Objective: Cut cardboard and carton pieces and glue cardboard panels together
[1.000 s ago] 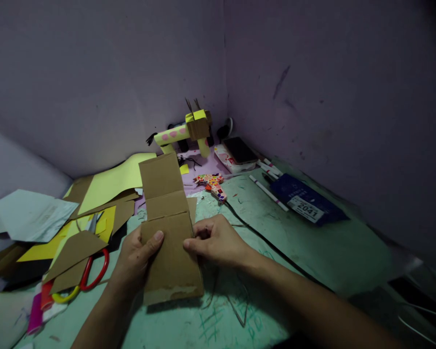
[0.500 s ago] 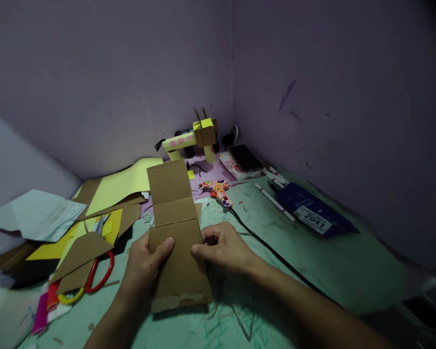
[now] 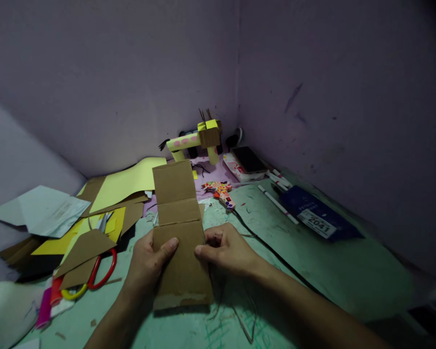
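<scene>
Between my hands is a long piece of brown cardboard (image 3: 183, 271), creased across into panels, its far panel tilted upward. My left hand (image 3: 150, 259) grips its left edge, thumb flat on top and fingers hidden beneath. At the right edge, my right hand (image 3: 227, 249) pinches the cardboard between thumb and curled fingers. Beyond it lies a floral-patterned glue gun (image 3: 220, 191) with a black cord. A yellow and brown paper animal figure (image 3: 192, 138) with pink spots stands at the back.
Scissors with red and yellow handles (image 3: 103, 274) lie at left under cardboard scraps (image 3: 87, 249). Yellow paper (image 3: 125, 184) is behind them. On the right are a phone (image 3: 249, 160), white pens (image 3: 278, 203) and a blue packet (image 3: 318, 213). Walls meet behind the table (image 3: 287, 300).
The whole view has shifted slightly, so things appear a little further right. Both hands keep the same hold on the cardboard.
</scene>
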Tool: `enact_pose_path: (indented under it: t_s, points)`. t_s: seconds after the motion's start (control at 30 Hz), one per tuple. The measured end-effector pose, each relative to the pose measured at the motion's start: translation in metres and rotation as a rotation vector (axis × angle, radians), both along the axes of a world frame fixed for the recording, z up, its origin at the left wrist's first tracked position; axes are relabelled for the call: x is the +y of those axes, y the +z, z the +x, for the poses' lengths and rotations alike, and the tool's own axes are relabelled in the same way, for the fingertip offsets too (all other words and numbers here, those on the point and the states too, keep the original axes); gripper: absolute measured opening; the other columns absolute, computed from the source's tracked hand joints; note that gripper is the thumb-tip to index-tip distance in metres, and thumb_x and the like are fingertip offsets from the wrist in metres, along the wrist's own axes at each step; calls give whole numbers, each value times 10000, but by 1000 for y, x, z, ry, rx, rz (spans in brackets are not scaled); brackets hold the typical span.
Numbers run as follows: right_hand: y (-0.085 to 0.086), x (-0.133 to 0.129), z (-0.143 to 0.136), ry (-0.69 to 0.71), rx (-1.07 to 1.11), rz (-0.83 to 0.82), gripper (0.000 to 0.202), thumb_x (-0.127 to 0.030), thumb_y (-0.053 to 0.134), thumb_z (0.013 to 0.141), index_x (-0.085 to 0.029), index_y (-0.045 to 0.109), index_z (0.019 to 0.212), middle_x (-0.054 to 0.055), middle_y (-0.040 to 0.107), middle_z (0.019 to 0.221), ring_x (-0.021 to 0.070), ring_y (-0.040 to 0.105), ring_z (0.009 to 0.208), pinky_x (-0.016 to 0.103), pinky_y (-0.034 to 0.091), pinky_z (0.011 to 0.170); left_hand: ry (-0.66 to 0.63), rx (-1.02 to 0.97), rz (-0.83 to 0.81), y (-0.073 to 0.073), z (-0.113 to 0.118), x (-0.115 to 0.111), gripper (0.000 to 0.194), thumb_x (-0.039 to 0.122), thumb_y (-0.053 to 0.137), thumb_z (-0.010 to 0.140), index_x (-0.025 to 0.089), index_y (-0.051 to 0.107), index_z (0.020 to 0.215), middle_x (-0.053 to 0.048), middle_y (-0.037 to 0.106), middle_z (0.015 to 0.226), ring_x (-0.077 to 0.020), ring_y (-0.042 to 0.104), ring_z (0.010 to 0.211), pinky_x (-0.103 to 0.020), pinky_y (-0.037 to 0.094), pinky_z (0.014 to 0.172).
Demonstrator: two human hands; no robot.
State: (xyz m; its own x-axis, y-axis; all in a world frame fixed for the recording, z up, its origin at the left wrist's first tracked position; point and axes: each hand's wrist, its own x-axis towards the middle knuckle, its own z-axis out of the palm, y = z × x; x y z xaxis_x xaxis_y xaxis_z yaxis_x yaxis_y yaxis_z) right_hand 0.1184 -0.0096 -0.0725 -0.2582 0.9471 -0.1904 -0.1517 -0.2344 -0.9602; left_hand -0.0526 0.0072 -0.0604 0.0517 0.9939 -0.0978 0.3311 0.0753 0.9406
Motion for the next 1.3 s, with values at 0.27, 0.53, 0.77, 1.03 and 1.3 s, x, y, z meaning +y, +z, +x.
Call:
enact_pose_path:
  t_s: [0.27, 0.53, 0.77, 1.03, 1.3]
  points:
    - [6, -1, -1, -6, 45, -58, 170, -25, 523, 645, -136, 574, 526, -39, 535, 507, 79, 452, 449, 229, 341, 476, 8, 13, 11, -2, -1, 0, 426, 453, 691, 624, 135, 577, 883, -90, 718, 836, -252, 658, 744, -287, 511, 576]
    - [-2, 3, -1, -12, 25, -36, 175, -15, 521, 657, -133, 576, 540, -32, 539, 530, 84, 466, 476, 238, 367, 506, 40, 30, 39, -4, 1, -1, 421, 435, 696, 614, 127, 583, 879, -92, 723, 838, -255, 663, 753, -288, 521, 588]
    - [-15, 3, -6, 25, 4, -63, 161, -46, 480, 746, -136, 604, 795, 6, 595, 679, 117, 560, 545, 243, 452, 505, 64, 104, 143, -11, 4, -3, 324, 391, 665, 690, 143, 597, 887, -70, 711, 850, -229, 657, 760, -280, 510, 611]
    - [-14, -4, -9, 50, 228, -317, 259, -177, 442, 881, -182, 519, 1129, 58, 622, 896, 115, 643, 629, 202, 545, 479, 80, 98, 157, -4, 11, -11, 296, 361, 621, 703, 139, 597, 897, -59, 708, 814, -211, 645, 713, -279, 497, 593]
    - [-24, -5, -14, 0, 176, -244, 402, -462, 710, 689, -115, 650, 882, 47, 658, 685, 122, 618, 539, 152, 488, 363, 60, 78, 160, 1, 17, -16, 257, 336, 622, 700, 146, 622, 872, -52, 700, 794, -216, 629, 707, -287, 485, 600]
